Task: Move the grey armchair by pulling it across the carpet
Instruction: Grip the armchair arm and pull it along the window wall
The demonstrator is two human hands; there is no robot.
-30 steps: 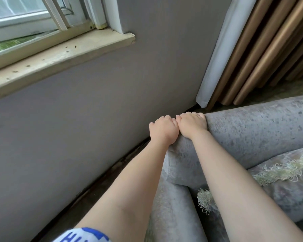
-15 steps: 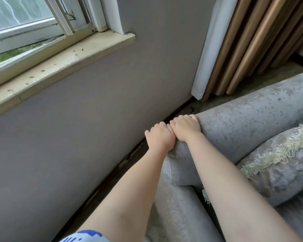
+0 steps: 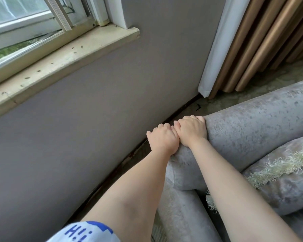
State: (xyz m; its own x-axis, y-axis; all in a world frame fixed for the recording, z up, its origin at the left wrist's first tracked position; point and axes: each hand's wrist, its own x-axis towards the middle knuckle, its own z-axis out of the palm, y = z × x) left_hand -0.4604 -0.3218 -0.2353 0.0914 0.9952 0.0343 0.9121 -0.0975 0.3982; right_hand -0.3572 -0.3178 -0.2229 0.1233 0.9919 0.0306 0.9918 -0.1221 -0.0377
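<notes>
Both hands grip the rounded top corner of the grey armchair (image 3: 248, 126) at centre right of the frame, left hand (image 3: 163, 141) and right hand (image 3: 191, 129) touching, fingers curled over its edge; the white sleeve (image 3: 84, 232) at bottom reads "Hi" in blue

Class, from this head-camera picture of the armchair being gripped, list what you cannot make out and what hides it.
1. Head view: fingertips of the left hand and right hand, curled behind the padded roll of the grey armchair.
2. Head view: the armchair's legs, hidden beneath its own body, so their contact with the carpet is unseen.
3. Head view: fringed cushion, cut off by the right edge.
</notes>
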